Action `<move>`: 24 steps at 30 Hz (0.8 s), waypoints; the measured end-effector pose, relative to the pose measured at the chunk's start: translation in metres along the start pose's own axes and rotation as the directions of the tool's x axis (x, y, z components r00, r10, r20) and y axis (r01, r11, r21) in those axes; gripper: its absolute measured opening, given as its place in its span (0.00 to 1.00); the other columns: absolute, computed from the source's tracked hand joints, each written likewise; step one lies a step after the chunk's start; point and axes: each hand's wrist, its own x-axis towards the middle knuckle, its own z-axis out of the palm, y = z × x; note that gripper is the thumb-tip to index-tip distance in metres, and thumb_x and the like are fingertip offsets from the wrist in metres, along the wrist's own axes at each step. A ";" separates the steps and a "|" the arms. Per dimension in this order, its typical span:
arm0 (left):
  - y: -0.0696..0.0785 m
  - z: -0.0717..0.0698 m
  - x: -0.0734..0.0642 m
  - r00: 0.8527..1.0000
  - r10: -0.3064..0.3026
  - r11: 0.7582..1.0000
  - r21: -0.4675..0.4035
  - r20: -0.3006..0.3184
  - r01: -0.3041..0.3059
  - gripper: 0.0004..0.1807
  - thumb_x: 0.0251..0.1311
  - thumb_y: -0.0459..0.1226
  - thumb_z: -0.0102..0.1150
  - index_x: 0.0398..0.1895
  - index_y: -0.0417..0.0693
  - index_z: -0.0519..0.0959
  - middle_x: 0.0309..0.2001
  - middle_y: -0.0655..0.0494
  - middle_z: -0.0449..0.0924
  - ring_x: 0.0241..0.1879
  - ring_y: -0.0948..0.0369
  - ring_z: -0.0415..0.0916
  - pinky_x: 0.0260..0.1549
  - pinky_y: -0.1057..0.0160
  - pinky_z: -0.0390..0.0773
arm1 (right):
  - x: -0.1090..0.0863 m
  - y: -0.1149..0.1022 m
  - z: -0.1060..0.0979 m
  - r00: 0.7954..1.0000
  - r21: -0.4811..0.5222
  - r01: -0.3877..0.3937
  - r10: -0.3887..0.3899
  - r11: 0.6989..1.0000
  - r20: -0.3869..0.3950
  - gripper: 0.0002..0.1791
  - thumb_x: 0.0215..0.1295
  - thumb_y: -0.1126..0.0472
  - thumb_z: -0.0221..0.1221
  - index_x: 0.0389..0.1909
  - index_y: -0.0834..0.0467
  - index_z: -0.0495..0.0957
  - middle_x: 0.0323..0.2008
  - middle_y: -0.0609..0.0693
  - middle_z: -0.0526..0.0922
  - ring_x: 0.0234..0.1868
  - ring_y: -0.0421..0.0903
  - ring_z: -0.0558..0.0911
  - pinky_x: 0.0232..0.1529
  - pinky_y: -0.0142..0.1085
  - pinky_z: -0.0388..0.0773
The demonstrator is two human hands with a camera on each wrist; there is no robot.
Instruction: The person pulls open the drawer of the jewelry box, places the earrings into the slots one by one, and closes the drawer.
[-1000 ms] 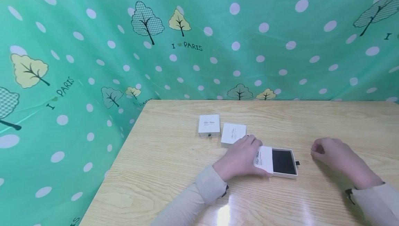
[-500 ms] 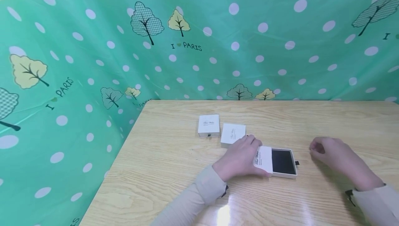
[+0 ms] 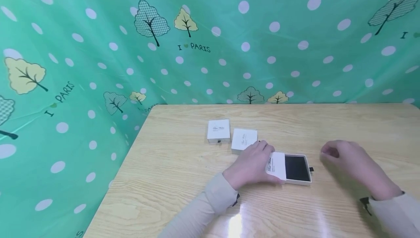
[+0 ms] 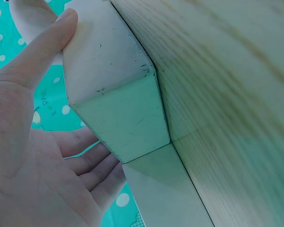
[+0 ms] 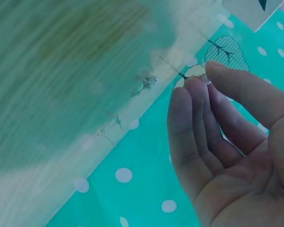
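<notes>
My left hand (image 3: 251, 165) grips the sleeve of a small white drawer-style gift box (image 3: 276, 166), thumb on its near side and fingers on its far side. The box's tray (image 3: 298, 168), lined in black, is pulled partly out to the right, with a black ribbon tab (image 3: 311, 169) at its end. In the left wrist view the thumb presses against the sleeve (image 4: 109, 52). To the right of the box, my right hand (image 3: 352, 159) pinches a tiny shiny earring (image 5: 206, 79) between thumb and fingertips; most of it is hidden.
Two more white gift boxes, one farther back (image 3: 218, 130) and one (image 3: 243, 139) close behind the left hand, sit on the wooden table (image 3: 164, 179). Small silvery pieces (image 5: 146, 84) lie on the wood in the right wrist view. A green dotted cloth (image 3: 210, 66) hangs behind.
My right hand has shifted slightly left toward the opened box, fingertips still pinched together. The left hand keeps its grip, and the boxes stay in place.
</notes>
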 end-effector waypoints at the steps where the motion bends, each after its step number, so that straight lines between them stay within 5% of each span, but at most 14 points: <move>1: 0.000 0.000 0.000 1.000 0.001 1.000 0.000 -0.001 -0.001 0.54 0.39 0.73 0.66 0.64 0.50 0.71 0.54 0.62 0.72 0.50 0.67 0.69 0.54 0.72 0.74 | 0.000 -0.001 0.000 1.000 0.000 0.003 -0.003 1.000 -0.002 0.09 0.60 0.65 0.65 0.37 0.68 0.82 0.30 0.54 0.85 0.32 0.51 0.83 0.38 0.53 0.82; 8: 0.000 -0.001 -0.001 1.000 0.005 1.000 0.013 -0.005 -0.005 0.54 0.38 0.74 0.65 0.64 0.50 0.72 0.52 0.62 0.72 0.49 0.67 0.68 0.53 0.72 0.73 | -0.001 -0.011 0.003 0.997 -0.002 0.074 -0.074 0.997 -0.035 0.07 0.57 0.68 0.66 0.35 0.66 0.83 0.28 0.50 0.85 0.30 0.46 0.82 0.32 0.40 0.82; 16: 0.000 0.000 -0.001 1.000 0.008 1.000 0.009 -0.010 -0.008 0.53 0.38 0.73 0.66 0.64 0.49 0.72 0.52 0.63 0.72 0.49 0.67 0.68 0.53 0.72 0.73 | -0.002 -0.029 0.008 0.994 0.009 0.092 -0.091 0.996 -0.068 0.06 0.57 0.69 0.67 0.34 0.66 0.83 0.28 0.53 0.85 0.29 0.47 0.83 0.33 0.46 0.84; 24: -0.001 0.001 0.000 1.000 0.012 1.000 0.015 -0.016 -0.011 0.53 0.38 0.74 0.65 0.63 0.50 0.72 0.52 0.62 0.72 0.48 0.67 0.68 0.53 0.72 0.73 | -0.005 -0.045 0.008 0.986 -0.007 0.123 -0.123 0.992 -0.108 0.04 0.57 0.66 0.67 0.33 0.63 0.84 0.27 0.48 0.85 0.28 0.42 0.81 0.29 0.37 0.82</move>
